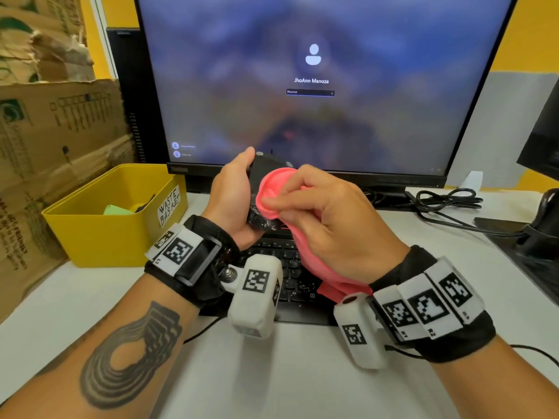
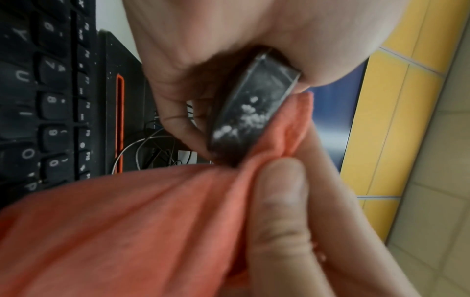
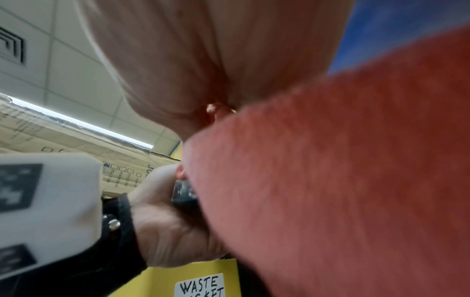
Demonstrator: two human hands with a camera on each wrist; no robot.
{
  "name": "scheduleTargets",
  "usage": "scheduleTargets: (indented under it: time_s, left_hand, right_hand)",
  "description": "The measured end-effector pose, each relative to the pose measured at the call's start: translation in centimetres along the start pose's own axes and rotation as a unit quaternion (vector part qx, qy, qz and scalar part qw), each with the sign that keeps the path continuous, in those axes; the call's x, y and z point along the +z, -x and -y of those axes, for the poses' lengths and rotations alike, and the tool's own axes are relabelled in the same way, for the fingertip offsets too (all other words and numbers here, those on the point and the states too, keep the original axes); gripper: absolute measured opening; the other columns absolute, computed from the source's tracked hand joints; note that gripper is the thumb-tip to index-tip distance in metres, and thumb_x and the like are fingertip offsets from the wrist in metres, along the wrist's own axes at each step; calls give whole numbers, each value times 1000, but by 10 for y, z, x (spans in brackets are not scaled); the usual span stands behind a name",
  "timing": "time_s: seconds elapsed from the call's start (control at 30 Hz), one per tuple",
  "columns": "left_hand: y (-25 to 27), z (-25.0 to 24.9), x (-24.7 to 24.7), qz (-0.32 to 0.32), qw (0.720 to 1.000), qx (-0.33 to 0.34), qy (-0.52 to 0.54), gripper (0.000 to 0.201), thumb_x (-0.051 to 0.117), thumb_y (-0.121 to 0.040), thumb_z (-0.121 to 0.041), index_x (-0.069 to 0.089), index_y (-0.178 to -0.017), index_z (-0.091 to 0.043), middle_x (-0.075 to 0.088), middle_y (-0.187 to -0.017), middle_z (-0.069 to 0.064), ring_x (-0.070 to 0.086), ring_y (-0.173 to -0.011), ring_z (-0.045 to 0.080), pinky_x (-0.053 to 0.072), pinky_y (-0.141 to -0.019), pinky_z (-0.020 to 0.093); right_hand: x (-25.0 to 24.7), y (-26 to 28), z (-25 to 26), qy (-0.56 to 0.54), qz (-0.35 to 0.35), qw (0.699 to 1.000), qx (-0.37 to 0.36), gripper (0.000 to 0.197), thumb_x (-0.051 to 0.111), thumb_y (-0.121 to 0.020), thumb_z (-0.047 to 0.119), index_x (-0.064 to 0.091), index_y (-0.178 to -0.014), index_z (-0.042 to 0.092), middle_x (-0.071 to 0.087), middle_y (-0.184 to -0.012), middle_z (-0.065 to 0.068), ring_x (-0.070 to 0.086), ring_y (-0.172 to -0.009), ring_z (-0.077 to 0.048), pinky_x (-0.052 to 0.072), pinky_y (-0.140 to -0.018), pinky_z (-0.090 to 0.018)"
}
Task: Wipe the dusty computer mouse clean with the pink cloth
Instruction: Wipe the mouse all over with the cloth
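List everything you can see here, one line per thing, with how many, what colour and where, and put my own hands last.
computer mouse: one, black with white dust, held up in front of the monitor
pink cloth: one, pink, pressed on the mouse, hanging over the keyboard
monitor: one, black frame, login screen, rear centre
keyboard: one, black, under the hands
waste basket: one, yellow, labelled, left of the keyboard
cardboard boxes: several, brown, far left
cables: black, right of the monitor stand
desk: one, white
left hand: grips the mouse
right hand: holds the cloth
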State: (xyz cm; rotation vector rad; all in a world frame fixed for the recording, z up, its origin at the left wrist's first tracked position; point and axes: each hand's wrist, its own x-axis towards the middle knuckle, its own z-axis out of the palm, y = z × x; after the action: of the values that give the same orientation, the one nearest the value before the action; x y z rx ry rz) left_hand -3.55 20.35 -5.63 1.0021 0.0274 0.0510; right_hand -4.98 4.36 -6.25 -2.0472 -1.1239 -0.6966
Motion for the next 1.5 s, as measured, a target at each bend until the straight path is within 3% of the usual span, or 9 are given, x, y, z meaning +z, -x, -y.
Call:
scheduleTargets:
  time_s: [0.2, 0.27, 0.37, 0.53, 0.63, 0.87, 0.97, 1.1, 1.5]
  left_hand:
    - [-1, 14, 6, -4, 1000, 10, -22, 47, 52, -104, -44, 71, -110, -2, 69, -100, 21, 68, -92, 34, 54, -89, 47]
    - [1, 15, 9, -11, 999, 4, -38, 42, 54, -104, -43, 70, -92, -6, 69, -86, 17, 69, -79, 32, 55, -82, 44]
    - [0, 10, 6, -17, 999, 23, -44, 41, 51, -105, -42, 71, -94, -8, 71, -84, 14, 69, -75, 29, 55, -72, 37]
    - [4, 14, 12, -13, 999, 16, -37, 44, 52, -104, -45, 69, -107, -4, 66, -102, 23, 67, -93, 35, 54, -89, 49]
    - [4, 14, 11, -13, 999, 12, -38, 43, 53, -105, -43, 68, -87, -7, 69, -77, 14, 69, -72, 29, 57, -70, 37]
    - [4, 14, 12, -21, 999, 6, -31, 47, 54, -104, -47, 69, -105, -3, 68, -91, 20, 68, -84, 34, 54, -82, 46]
    - [4, 14, 11, -21, 999, -2, -24, 45, 55, -104, -47, 69, -100, -4, 70, -79, 14, 68, -73, 31, 57, -69, 37]
    - [3, 11, 9, -20, 1000, -10, -2, 55, 51, -104, -52, 69, -121, -3, 71, -101, 18, 70, -85, 32, 59, -73, 38]
    - [4, 9, 8, 13, 998, -42, 45, 58, 44, -105, -57, 66, -123, -6, 67, -93, 14, 66, -75, 29, 57, -67, 36]
  right_hand:
    - [-7, -3, -9, 9, -63, 998, 24, 20, 79, -81, 4, 85, -93, 19, 79, -93, 7, 72, -89, -5, 54, -89, -23]
    - [-3, -3, -4, -1, -60, 998, 4, 20, 79, -80, 2, 85, -90, 18, 79, -91, 6, 71, -87, -4, 53, -88, -18]
    - [-1, 1, 0, 1, -31, 1000, -7, 19, 80, -79, 3, 85, -88, 19, 79, -90, 7, 71, -84, -3, 52, -86, -16]
    - [-11, -3, -9, 21, -78, 996, 30, 22, 80, -78, 1, 85, -87, 21, 80, -89, 8, 72, -86, -4, 48, -88, -10]
    - [-2, -2, 2, 10, -52, 999, -1, 20, 79, -78, 2, 85, -86, 20, 79, -88, 7, 72, -84, -7, 52, -86, -17]
    - [-11, -1, -3, 35, -70, 997, 22, 22, 80, -73, -2, 84, -79, 19, 72, -81, 20, 66, -80, 6, 43, -82, -2]
    - [0, -2, 9, 28, -37, 999, -5, 18, 80, -77, 4, 85, -83, 20, 76, -85, 12, 68, -78, -2, 51, -81, -15]
    - [-11, 1, -1, 37, -17, 999, 13, 21, 80, -76, 4, 84, -80, 24, 77, -83, 8, 70, -77, -7, 54, -81, -22]
    - [-27, 4, -9, 62, -12, 997, 50, 24, 82, -76, 6, 83, -78, 30, 67, -73, 21, 60, -71, 5, 45, -76, -11]
